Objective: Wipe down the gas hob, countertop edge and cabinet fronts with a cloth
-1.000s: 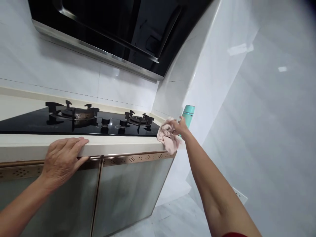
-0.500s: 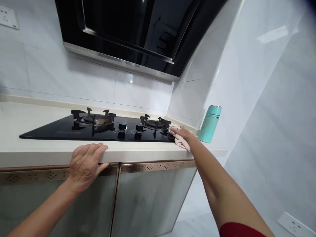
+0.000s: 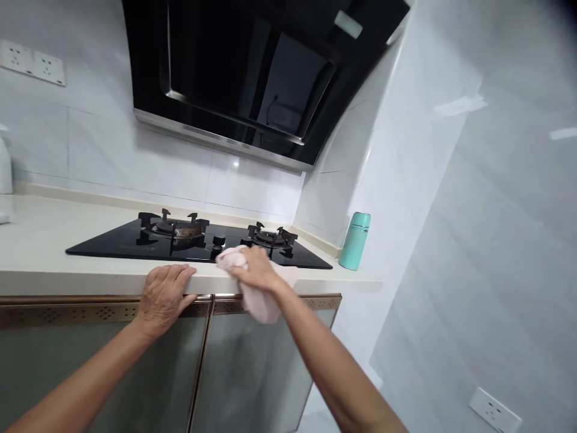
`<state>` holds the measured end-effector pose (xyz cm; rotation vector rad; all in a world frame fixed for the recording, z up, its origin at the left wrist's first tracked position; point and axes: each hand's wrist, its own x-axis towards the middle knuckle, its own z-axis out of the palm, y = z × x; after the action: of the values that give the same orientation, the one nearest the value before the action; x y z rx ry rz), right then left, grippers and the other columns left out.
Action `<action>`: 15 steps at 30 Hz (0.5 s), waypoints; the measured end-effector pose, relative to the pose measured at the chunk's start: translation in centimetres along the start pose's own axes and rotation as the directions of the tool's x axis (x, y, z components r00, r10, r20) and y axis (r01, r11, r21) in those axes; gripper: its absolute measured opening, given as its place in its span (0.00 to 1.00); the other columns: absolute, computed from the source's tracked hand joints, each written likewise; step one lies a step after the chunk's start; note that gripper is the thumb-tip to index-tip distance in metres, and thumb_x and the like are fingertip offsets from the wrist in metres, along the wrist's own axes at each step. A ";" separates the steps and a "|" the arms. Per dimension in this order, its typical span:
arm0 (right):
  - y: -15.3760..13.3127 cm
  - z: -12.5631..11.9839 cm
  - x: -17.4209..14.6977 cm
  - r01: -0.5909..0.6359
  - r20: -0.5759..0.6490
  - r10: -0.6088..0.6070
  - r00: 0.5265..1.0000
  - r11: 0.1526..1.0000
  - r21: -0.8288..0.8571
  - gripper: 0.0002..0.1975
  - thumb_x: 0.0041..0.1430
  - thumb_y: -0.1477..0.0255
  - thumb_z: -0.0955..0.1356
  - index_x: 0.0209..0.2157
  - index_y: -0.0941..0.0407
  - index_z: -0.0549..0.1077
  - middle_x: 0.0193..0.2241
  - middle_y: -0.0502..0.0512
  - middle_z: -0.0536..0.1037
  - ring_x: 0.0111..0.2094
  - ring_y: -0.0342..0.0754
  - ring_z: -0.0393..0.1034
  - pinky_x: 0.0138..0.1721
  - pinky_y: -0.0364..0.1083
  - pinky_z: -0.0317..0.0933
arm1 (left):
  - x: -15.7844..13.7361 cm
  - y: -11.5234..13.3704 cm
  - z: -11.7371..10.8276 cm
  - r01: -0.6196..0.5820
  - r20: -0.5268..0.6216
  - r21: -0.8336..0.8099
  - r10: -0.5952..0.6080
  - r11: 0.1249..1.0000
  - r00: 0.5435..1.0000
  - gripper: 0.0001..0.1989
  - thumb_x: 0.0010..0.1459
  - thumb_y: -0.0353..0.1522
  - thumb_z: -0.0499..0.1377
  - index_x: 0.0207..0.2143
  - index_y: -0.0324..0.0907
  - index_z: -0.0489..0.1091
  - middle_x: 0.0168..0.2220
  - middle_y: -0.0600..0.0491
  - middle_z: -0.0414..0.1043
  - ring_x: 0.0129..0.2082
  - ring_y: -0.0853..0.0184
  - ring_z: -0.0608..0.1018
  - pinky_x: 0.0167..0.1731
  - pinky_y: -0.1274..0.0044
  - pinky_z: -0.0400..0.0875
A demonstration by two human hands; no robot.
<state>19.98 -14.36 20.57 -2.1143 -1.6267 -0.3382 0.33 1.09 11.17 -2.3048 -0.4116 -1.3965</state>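
Gry-wht marbled walls [image 3: 487,240], metal-trimmed kitch. cabs [image 3: 252,373]

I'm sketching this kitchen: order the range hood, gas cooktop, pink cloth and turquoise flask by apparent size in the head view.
1. Range hood, cropped above
2. Gas cooktop
3. Pink cloth, partly covered by the right hand
4. Turquoise flask

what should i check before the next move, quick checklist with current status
1. Pink cloth in the right hand: ok, bunched under it at the front edge of the counter.
2. Cloth fully on the countertop: not ok, part of it hangs down over the front edge.
3. Left hand away from the cloth: ok, it rests at the counter's edge, apart from it.
4. Green bottle upright: ok, standing right of the cooktop.
5. Burners cool: cannot tell; no flame shows, but heat isn't visible.
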 end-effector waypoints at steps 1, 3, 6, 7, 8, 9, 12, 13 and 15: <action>-1.8 0.9 0.1 0.104 -0.022 -0.103 0.994 0.995 0.005 0.25 0.60 0.51 0.68 0.51 0.52 0.71 0.46 0.58 0.71 0.48 0.56 0.62 0.52 0.53 0.57 | 0.0 -0.1 0.1 -0.002 -0.003 -0.001 0.002 1.000 1.000 0.17 0.58 0.36 0.61 0.50 0.43 0.70 0.47 0.42 0.75 0.47 0.49 0.74 0.51 0.60 0.63; -4.6 2.4 0.5 0.248 -0.080 -0.248 0.965 0.969 -0.012 0.25 0.61 0.50 0.67 0.49 0.54 0.71 0.45 0.57 0.72 0.48 0.54 0.63 0.52 0.53 0.56 | 0.0 -0.4 0.1 -0.007 -0.007 0.006 0.007 1.000 1.000 0.16 0.59 0.40 0.59 0.47 0.42 0.71 0.44 0.41 0.75 0.45 0.49 0.74 0.49 0.61 0.63; -5.4 3.0 1.0 0.280 -0.125 -0.279 0.952 0.960 -0.009 0.24 0.60 0.50 0.68 0.49 0.53 0.69 0.46 0.55 0.73 0.48 0.54 0.65 0.50 0.51 0.57 | 0.0 -0.6 -0.1 -0.027 0.000 0.023 0.027 0.999 1.000 0.17 0.60 0.42 0.58 0.47 0.41 0.71 0.43 0.41 0.75 0.44 0.49 0.74 0.48 0.62 0.64; -4.7 2.7 0.9 0.259 -0.124 -0.255 0.959 0.966 0.018 0.24 0.60 0.50 0.68 0.49 0.52 0.69 0.46 0.54 0.74 0.47 0.53 0.66 0.47 0.50 0.58 | 0.0 -0.7 -0.2 -0.039 0.006 0.030 0.039 0.999 0.999 0.18 0.60 0.41 0.58 0.49 0.41 0.70 0.45 0.41 0.75 0.45 0.49 0.74 0.49 0.61 0.63; -3.4 2.2 0.6 0.222 -0.118 -0.214 0.970 0.974 0.055 0.24 0.60 0.50 0.68 0.49 0.51 0.69 0.45 0.53 0.75 0.45 0.53 0.68 0.45 0.49 0.59 | 0.0 -0.7 -0.3 -0.049 0.006 0.038 0.049 0.998 0.999 0.18 0.60 0.39 0.59 0.50 0.41 0.69 0.46 0.41 0.75 0.46 0.49 0.74 0.49 0.61 0.63; -1.8 1.6 0.2 0.165 -0.116 -0.154 0.981 0.982 0.089 0.23 0.61 0.49 0.67 0.49 0.51 0.70 0.44 0.52 0.76 0.42 0.52 0.69 0.42 0.48 0.60 | 0.0 -0.7 -0.5 -0.056 0.003 0.047 0.055 0.997 0.998 0.19 0.59 0.38 0.59 0.52 0.42 0.69 0.47 0.41 0.75 0.46 0.49 0.74 0.50 0.62 0.63; 5.4 -0.9 -2.1 -0.070 -0.134 0.085 0.987 0.991 0.111 0.23 0.63 0.48 0.63 0.47 0.52 0.71 0.41 0.53 0.78 0.36 0.50 0.71 0.36 0.47 0.60 | 0.0 -0.6 -0.6 -0.071 -0.013 0.069 0.072 0.995 0.997 0.21 0.58 0.35 0.61 0.53 0.42 0.67 0.48 0.42 0.75 0.47 0.49 0.74 0.50 0.62 0.63; 8.3 -1.9 -3.2 -0.149 -0.146 0.160 0.976 0.985 0.086 0.23 0.63 0.48 0.63 0.46 0.52 0.72 0.41 0.53 0.78 0.36 0.50 0.72 0.36 0.47 0.60 | 0.0 -0.6 -0.6 -0.074 -0.020 0.074 0.076 0.994 0.997 0.21 0.57 0.35 0.62 0.53 0.42 0.67 0.48 0.42 0.76 0.47 0.49 0.74 0.50 0.62 0.63; 14.3 -3.9 -5.4 -0.367 -0.215 0.363 0.907 0.930 0.023 0.25 0.63 0.47 0.62 0.48 0.51 0.72 0.44 0.55 0.78 0.41 0.52 0.73 0.39 0.48 0.62 | -0.1 -0.5 -0.5 -0.075 -0.029 0.083 0.077 0.994 0.997 0.22 0.57 0.35 0.63 0.53 0.41 0.67 0.48 0.42 0.76 0.47 0.49 0.74 0.51 0.61 0.63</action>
<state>32.49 -23.78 18.71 -2.2495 -1.0807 -0.4411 -0.33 1.28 11.41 -2.2065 -0.3607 -1.3527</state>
